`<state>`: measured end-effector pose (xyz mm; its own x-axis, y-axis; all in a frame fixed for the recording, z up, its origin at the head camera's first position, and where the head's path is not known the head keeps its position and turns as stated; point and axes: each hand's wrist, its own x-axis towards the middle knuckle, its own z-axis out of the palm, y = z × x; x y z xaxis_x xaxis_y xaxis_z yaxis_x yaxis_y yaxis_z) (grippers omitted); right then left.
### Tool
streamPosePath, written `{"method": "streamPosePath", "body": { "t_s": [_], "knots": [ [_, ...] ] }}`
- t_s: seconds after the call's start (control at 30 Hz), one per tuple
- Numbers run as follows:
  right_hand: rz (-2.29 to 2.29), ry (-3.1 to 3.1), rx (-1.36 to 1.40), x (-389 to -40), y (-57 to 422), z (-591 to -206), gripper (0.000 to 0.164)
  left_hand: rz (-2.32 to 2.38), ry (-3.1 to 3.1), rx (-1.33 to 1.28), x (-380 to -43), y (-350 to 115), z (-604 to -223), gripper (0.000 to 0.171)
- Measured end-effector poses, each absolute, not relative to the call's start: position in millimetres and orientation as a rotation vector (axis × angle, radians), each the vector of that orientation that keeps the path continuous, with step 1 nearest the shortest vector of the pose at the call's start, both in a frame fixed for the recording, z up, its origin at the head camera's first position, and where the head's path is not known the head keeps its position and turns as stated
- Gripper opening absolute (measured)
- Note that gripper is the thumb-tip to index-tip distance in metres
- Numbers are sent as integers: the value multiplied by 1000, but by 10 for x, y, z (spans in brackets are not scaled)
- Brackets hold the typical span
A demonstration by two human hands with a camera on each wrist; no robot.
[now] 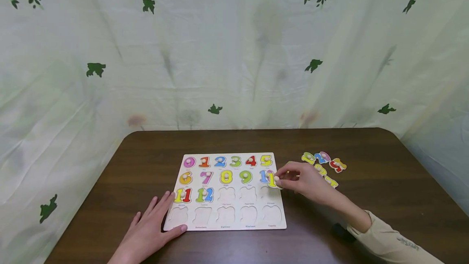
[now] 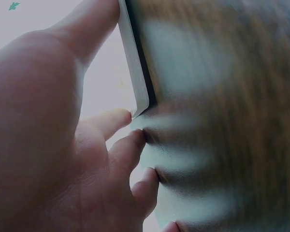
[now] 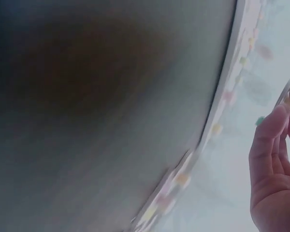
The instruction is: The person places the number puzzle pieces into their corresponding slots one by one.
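A white number puzzle board [image 1: 234,215] lies on the table, its upper rows filled with colourful number pieces. My right hand [image 1: 307,180] pinches the knob of a number piece [image 1: 271,180] at the board's right edge. A yellow 1 shows on that piece, which overlaps the 10 piece [image 1: 263,176] in the head view; the fingers hide the rest. In the right wrist view the held piece [image 3: 287,89] appears edge-on between thumb and fingers. My left hand [image 1: 148,225] rests at the board's lower left corner, fingers spread along the side and thumb on the front edge.
Several loose number pieces [image 1: 337,165] lie in a cluster to the right of the board, partly behind the right hand. The brown table [image 1: 381,182] ends at a pale curtain [image 1: 234,52] with leaf prints. A dark object [image 1: 342,232] sits under the right wrist.
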<state>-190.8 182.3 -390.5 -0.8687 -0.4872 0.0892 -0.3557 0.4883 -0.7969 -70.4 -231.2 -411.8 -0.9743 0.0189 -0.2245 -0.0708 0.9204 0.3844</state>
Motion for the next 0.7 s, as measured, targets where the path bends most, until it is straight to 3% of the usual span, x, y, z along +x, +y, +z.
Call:
{"method": "streamPosePath", "body": {
  "t_s": [0.7],
  "knots": [
    [-1155,2482,-989,-1958,971,-3896,8,594,2854,-49,-702,-2311,-4114,109]
  ]
}}
